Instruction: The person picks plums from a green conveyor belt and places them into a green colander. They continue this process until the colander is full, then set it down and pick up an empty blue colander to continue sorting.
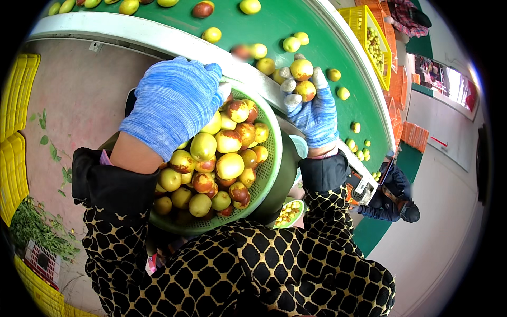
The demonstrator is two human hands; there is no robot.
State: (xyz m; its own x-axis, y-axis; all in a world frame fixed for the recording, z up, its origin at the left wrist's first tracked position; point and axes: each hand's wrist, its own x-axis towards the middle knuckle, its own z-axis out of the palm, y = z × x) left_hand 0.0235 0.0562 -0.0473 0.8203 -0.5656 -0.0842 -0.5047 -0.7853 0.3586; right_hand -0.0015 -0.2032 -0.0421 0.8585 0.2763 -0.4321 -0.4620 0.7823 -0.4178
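Observation:
My right hand (313, 115), in a blue knit glove with grey fingertips, cups jujubes, a yellow one with brown patches (302, 70) and a browner one (305, 91). It is over the near edge of the green conveyor belt (324, 43). My left hand (174, 99), gloved alike, is above the far left side of a round green plastic basket (273, 138). Its fingers curl down, and its palm is hidden from me. Yellow and reddish-brown jujubes (229, 166) heap up inside the basket. More jujubes (291, 44) lie scattered along the belt.
A white metal rail (130, 25) borders the belt. Beyond it stands a yellow crate (382, 51) of jujubes, near orange crates (396, 87). Another basket (289, 214) sits low to the right. Yellow crates (16, 95) and leafy cuttings (35, 226) lie left. Two people are at right.

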